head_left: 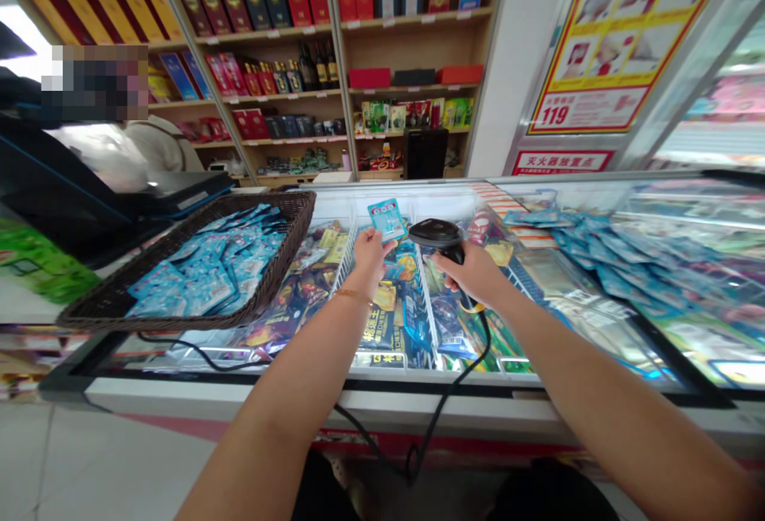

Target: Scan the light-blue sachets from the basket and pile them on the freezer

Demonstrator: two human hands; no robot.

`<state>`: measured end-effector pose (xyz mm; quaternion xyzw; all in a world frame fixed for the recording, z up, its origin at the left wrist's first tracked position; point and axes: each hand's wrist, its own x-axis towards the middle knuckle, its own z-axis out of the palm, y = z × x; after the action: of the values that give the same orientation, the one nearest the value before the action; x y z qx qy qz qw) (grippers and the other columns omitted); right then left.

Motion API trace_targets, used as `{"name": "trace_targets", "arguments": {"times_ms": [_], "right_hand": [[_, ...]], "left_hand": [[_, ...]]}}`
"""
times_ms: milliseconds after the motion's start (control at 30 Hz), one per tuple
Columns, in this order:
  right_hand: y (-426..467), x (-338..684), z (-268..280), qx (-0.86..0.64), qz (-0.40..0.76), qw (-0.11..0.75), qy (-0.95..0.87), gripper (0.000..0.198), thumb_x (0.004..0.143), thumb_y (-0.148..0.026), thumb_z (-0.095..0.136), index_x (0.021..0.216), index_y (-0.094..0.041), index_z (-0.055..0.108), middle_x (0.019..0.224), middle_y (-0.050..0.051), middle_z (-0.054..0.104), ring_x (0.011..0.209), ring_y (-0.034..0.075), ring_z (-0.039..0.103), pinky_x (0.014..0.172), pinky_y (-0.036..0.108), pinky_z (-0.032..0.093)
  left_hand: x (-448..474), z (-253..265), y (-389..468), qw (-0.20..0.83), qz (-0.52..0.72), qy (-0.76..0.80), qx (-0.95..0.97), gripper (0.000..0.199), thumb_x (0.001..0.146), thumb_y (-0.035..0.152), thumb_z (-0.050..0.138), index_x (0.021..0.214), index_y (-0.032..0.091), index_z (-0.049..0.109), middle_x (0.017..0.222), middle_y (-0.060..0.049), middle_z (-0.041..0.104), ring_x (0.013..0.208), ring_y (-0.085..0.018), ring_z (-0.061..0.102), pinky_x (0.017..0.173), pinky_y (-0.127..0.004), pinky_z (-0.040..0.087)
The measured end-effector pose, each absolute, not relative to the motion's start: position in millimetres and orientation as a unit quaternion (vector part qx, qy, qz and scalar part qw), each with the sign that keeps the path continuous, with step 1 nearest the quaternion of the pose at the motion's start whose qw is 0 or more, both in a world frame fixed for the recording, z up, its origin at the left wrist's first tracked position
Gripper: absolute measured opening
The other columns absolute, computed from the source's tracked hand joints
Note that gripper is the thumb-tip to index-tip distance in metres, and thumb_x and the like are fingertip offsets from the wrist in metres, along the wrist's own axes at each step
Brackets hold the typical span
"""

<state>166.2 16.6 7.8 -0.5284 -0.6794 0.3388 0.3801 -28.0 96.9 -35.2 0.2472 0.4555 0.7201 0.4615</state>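
Between thumb and fingers, my left hand (369, 253) pinches a small blue packet (386, 220) by its lower edge, above the freezer. My right hand (473, 272) is wrapped round the handle of a black barcode scanner (435, 232). The scanner's head points left and sits just right of the packet, apart from it. To the left, a dark wicker basket (299, 226) holds many blue packets (206, 266) of the same look. More such packets (621, 258) lie in a loose pile on the freezer's right side.
A glass-topped freezer (227, 387) full of bagged goods spans the view. The scanner's black cable (445, 401) hangs over its front edge. Shelves (268, 33) with boxes and bottles stand behind. At far left are a dark monitor (48, 178) and a person (158, 142).
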Motion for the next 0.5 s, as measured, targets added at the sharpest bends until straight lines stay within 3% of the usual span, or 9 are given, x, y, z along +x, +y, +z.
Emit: {"name": "trace_targets", "arguments": {"times_ms": [500], "right_hand": [[19.7,168.9,9.1,-0.533,0.355,0.373,-0.671,0.018,0.086,-0.033,0.066,0.082,-0.02,0.054,0.05,-0.002,0.06,0.04,0.014,0.058,0.044,0.023,0.045]], "left_hand": [[-26.1,-31.2,93.2,0.432,0.727,0.463,0.264,0.008,0.081,0.017,0.067,0.081,0.018,0.059,0.081,-0.002,0.065,0.079,-0.013,0.067,0.082,-0.03,0.058]]}}
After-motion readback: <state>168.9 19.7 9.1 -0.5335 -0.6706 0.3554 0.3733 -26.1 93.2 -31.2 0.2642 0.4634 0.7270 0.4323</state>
